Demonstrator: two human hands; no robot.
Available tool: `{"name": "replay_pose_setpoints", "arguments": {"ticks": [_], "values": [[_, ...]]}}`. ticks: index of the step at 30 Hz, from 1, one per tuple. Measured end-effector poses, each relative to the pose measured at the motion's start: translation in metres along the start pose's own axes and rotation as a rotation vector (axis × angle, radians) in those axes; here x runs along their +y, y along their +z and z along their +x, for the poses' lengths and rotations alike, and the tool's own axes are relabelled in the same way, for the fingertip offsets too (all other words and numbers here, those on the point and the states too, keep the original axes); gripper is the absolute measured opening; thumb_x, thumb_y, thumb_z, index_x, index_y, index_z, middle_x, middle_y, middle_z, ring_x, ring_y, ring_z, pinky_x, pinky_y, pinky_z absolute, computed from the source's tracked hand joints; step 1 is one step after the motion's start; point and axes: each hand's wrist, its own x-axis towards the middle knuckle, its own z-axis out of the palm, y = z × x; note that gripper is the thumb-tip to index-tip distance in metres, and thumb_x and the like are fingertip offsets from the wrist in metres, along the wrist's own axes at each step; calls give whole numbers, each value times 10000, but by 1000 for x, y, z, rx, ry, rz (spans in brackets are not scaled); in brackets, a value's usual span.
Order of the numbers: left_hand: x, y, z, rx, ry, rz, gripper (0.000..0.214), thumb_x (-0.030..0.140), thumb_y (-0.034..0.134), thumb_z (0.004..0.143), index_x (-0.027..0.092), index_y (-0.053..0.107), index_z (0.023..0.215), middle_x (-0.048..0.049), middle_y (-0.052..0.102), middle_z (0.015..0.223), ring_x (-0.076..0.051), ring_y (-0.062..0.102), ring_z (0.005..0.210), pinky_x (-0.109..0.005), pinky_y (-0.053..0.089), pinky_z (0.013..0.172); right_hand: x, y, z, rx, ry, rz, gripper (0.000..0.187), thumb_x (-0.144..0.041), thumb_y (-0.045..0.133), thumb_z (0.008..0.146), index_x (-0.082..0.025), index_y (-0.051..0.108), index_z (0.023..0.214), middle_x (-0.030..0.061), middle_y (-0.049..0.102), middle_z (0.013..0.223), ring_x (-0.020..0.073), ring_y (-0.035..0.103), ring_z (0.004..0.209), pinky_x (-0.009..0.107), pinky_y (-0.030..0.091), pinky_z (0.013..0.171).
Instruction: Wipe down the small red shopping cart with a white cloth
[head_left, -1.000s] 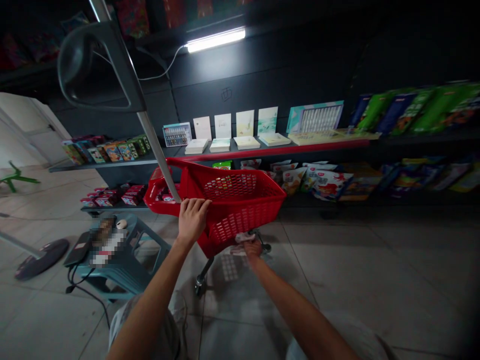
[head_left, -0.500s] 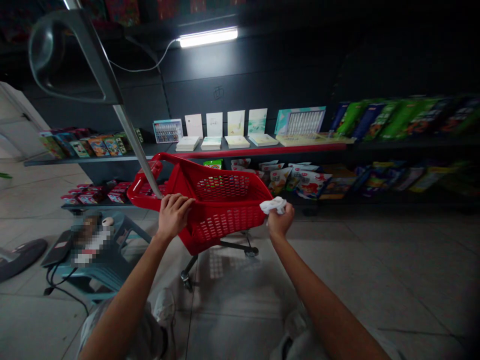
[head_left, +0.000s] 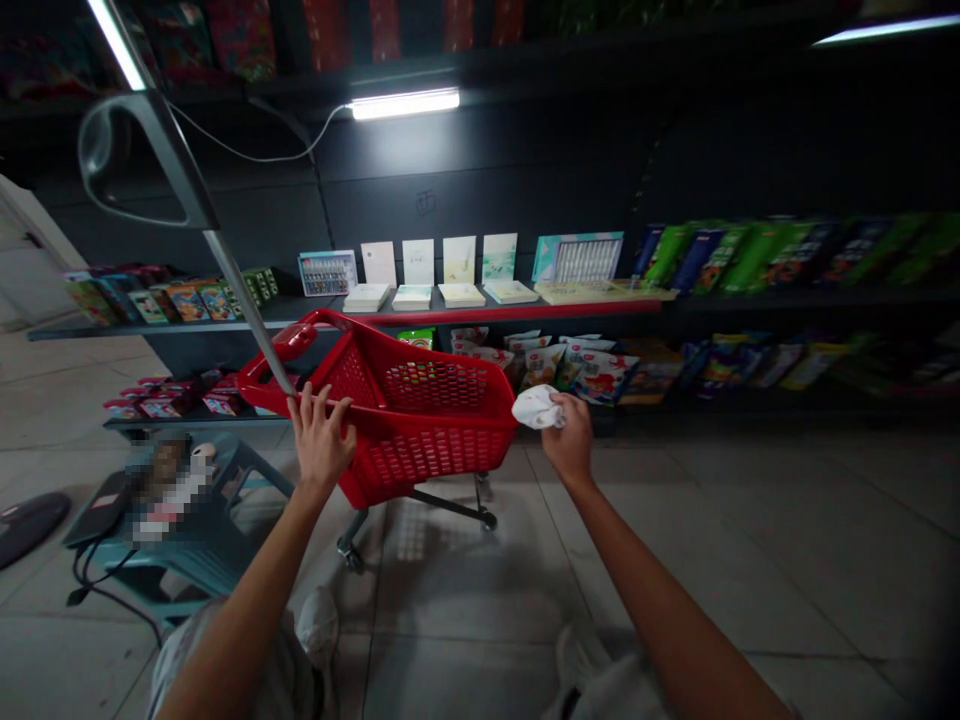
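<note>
A small red plastic shopping cart point(head_left: 431, 450) with perforated sides stands in front of me on dark legs with casters. My left hand point(head_left: 321, 440) rests against its near rim by the handle end, fingers spread and stretched out. Just off the cart's right end, my right hand point(head_left: 570, 435) pinches a crumpled white cloth point(head_left: 537, 407). A metal pole point(head_left: 238, 290) with a grey loop handle point(head_left: 142, 160) rises at a slant from the cart's handle end; where its foot sits is hidden behind my left hand.
A teal plastic stool point(head_left: 202, 520) with a black device and cables stands at left. Behind the cart, dark shelves point(head_left: 420, 318) carry books, boxes and snack bags point(head_left: 600, 375). A round dark base point(head_left: 34, 525) lies on the tiled floor at far left.
My left hand's fingers have spread and lifted from their curl over the rim. My right hand with the cloth has come away from the cart's end. The view has shifted slightly.
</note>
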Motion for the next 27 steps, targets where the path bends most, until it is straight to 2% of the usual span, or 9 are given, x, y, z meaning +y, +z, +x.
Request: {"name": "replay_pose_setpoints", "arguments": {"ticks": [2, 4, 7, 9, 14, 18, 22, 25, 27], "values": [[3, 2, -2, 54, -22, -34, 432, 184, 599, 845, 235, 656, 1270, -115, 461, 1546, -368, 163, 1566, -698, 122, 1242, -2, 4, -5, -93, 21, 28, 335, -260, 532, 805, -164, 635, 1109, 143, 613, 1192, 263, 596, 1128, 419, 466, 1035], [8, 3, -4, 62, 51, -97, 467, 161, 585, 852, 249, 631, 1309, -104, 462, 1555, -358, 178, 1564, -719, 143, 1227, -8, 12, -13, -182, 53, 64, 342, -229, 524, 794, -153, 639, 1107, 143, 635, 1178, 251, 614, 1104, 395, 479, 1011], [22, 6, -9, -46, 253, -205, 533, 129, 550, 870, 271, 580, 1382, -83, 473, 1561, -319, 224, 1557, -695, 197, 1229, -23, 20, -23, -308, 67, 79, 306, -233, 524, 824, -156, 661, 1088, 131, 666, 1134, 238, 626, 1066, 361, 482, 979], [35, 10, -14, -126, 334, -246, 553, 123, 525, 885, 268, 550, 1417, -83, 466, 1569, -304, 242, 1552, -677, 222, 1230, -36, 22, -27, -384, 51, 51, 258, -244, 534, 849, -172, 678, 1050, 112, 679, 1089, 230, 622, 1047, 340, 469, 973], [65, 20, -21, -232, 380, -277, 576, 157, 511, 915, 235, 485, 1484, -106, 453, 1572, -295, 267, 1542, -643, 182, 1257, -71, 17, -33, -508, 5, 57, 155, -220, 591, 842, -203, 690, 960, 75, 681, 1004, 215, 609, 1002, 293, 461, 932], [80, 25, -25, -279, 384, -296, 558, 249, 536, 936, 232, 476, 1490, -114, 493, 1530, -299, 323, 1507, -625, 141, 1262, -91, 17, -42, -594, -32, 133, 154, -196, 615, 841, -215, 699, 969, 60, 681, 1014, 204, 620, 986, 279, 474, 909], [84, 30, -27, -366, 325, -278, 438, 373, 633, 894, 238, 606, 1310, -96, 676, 1227, -289, 560, 1235, -631, 107, 1232, -105, 21, -49, -692, -113, 176, 261, -178, 642, 831, -222, 697, 1082, 59, 672, 1109, 199, 627, 1036, 279, 478, 936], [77, 35, -26, -403, 264, -293, 247, 377, 654, 877, 232, 658, 1076, -57, 705, 1043, -249, 591, 1077, -563, 196, 1179, -107, 25, -48, -770, -176, 155, 317, -139, 647, 810, -221, 691, 1113, 60, 658, 1175, 203, 621, 1089, 286, 478, 958], [69, 37, -24, -412, 249, -322, 191, 383, 644, 886, 228, 649, 996, -41, 701, 984, -232, 584, 1032, -523, 231, 1134, -102, 30, -43, -779, -172, 120, 293, -127, 630, 819, -216, 692, 1092, 63, 653, 1183, 201, 619, 1094, 286, 483, 952]]}}
